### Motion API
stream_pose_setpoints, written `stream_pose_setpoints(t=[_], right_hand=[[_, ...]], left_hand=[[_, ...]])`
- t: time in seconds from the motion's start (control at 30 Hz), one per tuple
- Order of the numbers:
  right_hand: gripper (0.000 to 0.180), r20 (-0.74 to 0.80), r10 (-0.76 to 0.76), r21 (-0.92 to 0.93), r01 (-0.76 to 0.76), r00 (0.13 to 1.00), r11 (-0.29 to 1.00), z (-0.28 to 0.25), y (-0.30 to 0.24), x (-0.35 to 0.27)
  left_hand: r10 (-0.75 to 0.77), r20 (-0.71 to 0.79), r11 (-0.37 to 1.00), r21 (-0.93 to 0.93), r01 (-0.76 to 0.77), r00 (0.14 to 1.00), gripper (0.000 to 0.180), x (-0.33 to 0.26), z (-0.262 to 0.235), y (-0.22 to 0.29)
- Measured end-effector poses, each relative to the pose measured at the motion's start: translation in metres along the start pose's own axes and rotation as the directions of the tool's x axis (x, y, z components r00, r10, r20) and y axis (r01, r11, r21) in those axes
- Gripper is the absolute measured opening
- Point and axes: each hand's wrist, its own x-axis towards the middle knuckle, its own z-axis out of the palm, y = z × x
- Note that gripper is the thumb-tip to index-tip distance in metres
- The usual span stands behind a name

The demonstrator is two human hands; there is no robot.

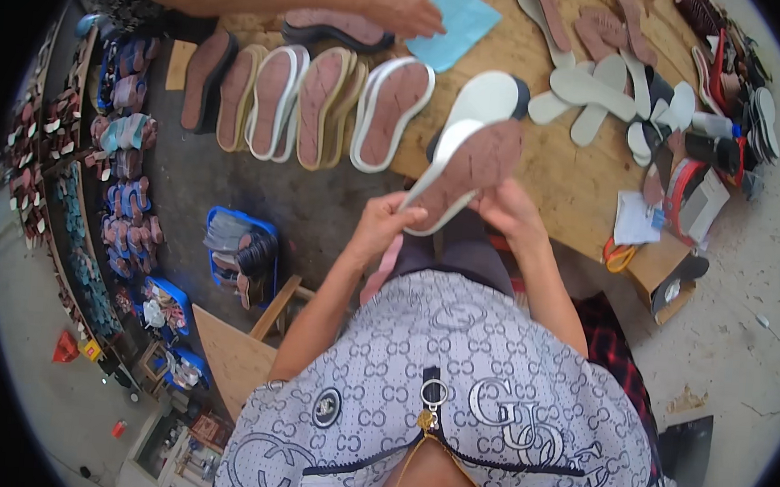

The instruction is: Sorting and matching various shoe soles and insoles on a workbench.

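Note:
Over the table's near edge I hold a shoe sole (471, 164) with a brownish-pink face and a white rim, tilted up toward me. My left hand (384, 228) pinches its left edge, thumb on top. My right hand (506, 208) grips the right edge, with some fingers hidden behind it. A pink strip (381, 274) hangs below my left hand; what holds it is unclear. Just beyond the held sole lies a white-topped sole (483, 102) with a dark edge, partly covered by it.
Several soles (394, 110) stand in a row at the left on the wooden table (554, 182). A co-worker's hand (409, 11) reaches toward a light-blue sheet (455, 22). Grey insoles (596, 94) lie at the right, near orange-handled scissors (620, 256). A blue crate (242, 252) stands on the floor.

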Motion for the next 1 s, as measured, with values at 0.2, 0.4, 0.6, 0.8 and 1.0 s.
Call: stream_pose_setpoints(t=[0.2,0.4,0.6,0.8,1.0], right_hand=[[0.038,0.045,0.030,0.149,-0.037,0.999,0.988,0.011,0.001,-0.015],[0.043,0.047,-0.005,0.267,-0.008,0.999,0.964,0.036,0.002,-0.024],[0.043,0.052,-0.091,0.233,0.076,0.995,0.970,0.027,-0.011,-0.016],[0.045,0.021,-0.065,0.199,0.059,0.998,0.978,0.024,-0.022,-0.019],[0.041,-0.010,-0.127,0.131,0.127,0.992,0.983,0.031,-0.019,-0.030]], left_hand=[[-0.021,0.196,0.999,-0.032,0.028,0.980,0.024,-0.003,-0.020,0.013],[0.006,0.064,1.000,-0.011,-0.006,0.998,0.027,0.005,-0.022,0.007],[-0.085,0.309,0.995,0.074,0.065,0.947,0.028,0.022,-0.010,0.033],[-0.014,0.359,0.993,0.118,-0.031,0.933,0.024,0.031,0.006,0.041],[-0.061,0.328,0.983,0.184,0.000,0.943,0.029,0.037,0.005,0.046]])
